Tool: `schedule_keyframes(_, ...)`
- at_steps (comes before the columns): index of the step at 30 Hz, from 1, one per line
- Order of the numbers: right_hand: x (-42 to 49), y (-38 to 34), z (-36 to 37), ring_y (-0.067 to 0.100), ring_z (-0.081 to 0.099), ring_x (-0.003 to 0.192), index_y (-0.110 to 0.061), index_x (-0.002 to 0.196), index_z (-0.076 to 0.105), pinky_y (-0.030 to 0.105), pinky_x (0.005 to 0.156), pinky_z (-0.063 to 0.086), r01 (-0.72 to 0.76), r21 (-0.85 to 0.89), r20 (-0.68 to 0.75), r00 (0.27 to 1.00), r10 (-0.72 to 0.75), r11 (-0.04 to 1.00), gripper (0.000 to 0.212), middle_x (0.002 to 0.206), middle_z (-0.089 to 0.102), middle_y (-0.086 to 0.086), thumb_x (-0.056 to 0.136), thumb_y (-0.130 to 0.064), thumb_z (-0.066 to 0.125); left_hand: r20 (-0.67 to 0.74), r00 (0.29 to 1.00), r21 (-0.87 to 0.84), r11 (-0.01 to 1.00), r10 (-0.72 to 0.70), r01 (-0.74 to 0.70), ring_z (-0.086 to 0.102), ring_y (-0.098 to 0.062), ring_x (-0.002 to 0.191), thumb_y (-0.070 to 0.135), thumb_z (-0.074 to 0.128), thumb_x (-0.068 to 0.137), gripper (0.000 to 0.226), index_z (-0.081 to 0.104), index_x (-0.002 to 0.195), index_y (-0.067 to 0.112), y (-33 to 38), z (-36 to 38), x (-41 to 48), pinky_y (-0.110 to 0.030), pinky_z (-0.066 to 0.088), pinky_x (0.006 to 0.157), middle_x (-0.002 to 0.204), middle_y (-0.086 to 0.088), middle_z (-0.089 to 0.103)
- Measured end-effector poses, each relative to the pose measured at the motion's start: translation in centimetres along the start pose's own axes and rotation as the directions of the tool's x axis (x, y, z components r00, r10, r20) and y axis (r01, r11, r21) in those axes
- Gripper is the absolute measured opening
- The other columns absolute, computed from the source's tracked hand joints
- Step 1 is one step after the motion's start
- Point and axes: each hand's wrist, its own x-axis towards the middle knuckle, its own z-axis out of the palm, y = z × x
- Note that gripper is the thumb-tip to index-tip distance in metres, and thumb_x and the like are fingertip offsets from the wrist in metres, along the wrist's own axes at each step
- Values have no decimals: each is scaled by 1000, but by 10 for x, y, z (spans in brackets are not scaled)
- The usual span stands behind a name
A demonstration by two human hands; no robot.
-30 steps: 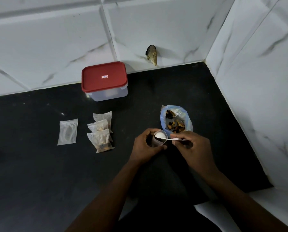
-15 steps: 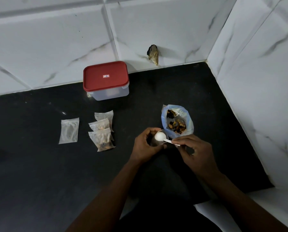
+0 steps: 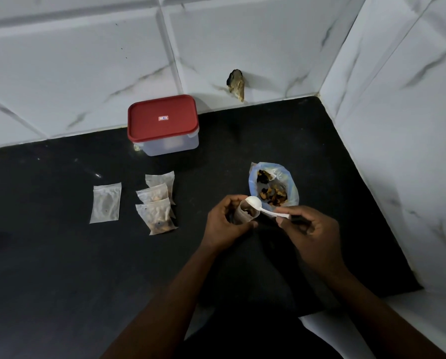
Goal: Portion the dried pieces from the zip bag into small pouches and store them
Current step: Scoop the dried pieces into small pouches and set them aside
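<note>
Left hand (image 3: 224, 224) curls around a small clear pouch (image 3: 244, 216), holding its mouth open, a few dark bits inside. Right hand (image 3: 312, 229) pinches the handle of a white spoon (image 3: 255, 203); the spoon's bowl sits at the pouch mouth. Zip bag (image 3: 292, 193) stands open just behind the hands on the black counter (image 3: 61, 255), with dried pieces (image 3: 272, 196) in it. Three filled pouches (image 3: 156, 211) overlap to the left, a flat pouch (image 3: 105, 203) lies beside them. Clear box (image 3: 165, 146) with red lid (image 3: 162, 117) on sits against the wall.
</note>
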Motion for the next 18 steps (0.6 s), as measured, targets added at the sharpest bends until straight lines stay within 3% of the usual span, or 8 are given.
schedule_keyframes(3, 7, -1, -1, 7, 74, 97, -19, 107, 75, 27, 84, 62, -143, 209, -67, 985, 160, 967, 28, 104, 77, -5, 87, 1, 73, -10, 1000, -27, 1000, -5, 5, 65, -3, 118, 12, 91, 73, 64, 62, 128, 26, 2, 0, 2, -30, 54, 101, 125, 12, 70)
schedule_keyframes(8, 36, 6, -16, 18, 76, 97, -24, 106, 74, 39, 84, 61, -132, 343, -159, 968, 196, 930, 32, 104, 78, 1, 88, 2, 72, -17, 1000, -55, 998, -7, 6, 66, -2, 117, 6, 90, 74, 67, 59, 131, 22, 4, 0, 5, -20, 55, 96, 123, 8, 70)
schedule_keyframes(11, 56, 16, -22, 16, 76, 95, -27, 112, 73, 40, 82, 61, -103, 265, -178, 972, 154, 959, 32, 102, 78, 0, 88, -6, 76, -25, 1000, -43, 999, -11, 10, 66, -4, 116, 9, 90, 73, 67, 59, 130, 25, 3, 2, 7, -27, 56, 97, 123, 9, 68)
schedule_keyframes(14, 74, 23, -24, 10, 75, 93, -22, 118, 73, 33, 79, 61, -42, 113, -151, 987, 59, 993, 30, 101, 78, -3, 89, -13, 77, -14, 1000, -10, 1000, -15, 15, 65, -3, 115, 10, 90, 74, 63, 58, 126, 28, 4, 4, 9, -27, 56, 96, 122, 11, 67)
schedule_keyframes(18, 94, 27, -30, 1, 71, 97, -12, 122, 73, 14, 86, 53, 182, -195, 11, 983, -184, 964, 29, 108, 76, -3, 93, -14, 74, 10, 999, 46, 998, -40, 39, 64, 1, 112, 8, 87, 76, 63, 55, 125, 30, 0, 4, 12, -19, 54, 91, 120, 12, 65)
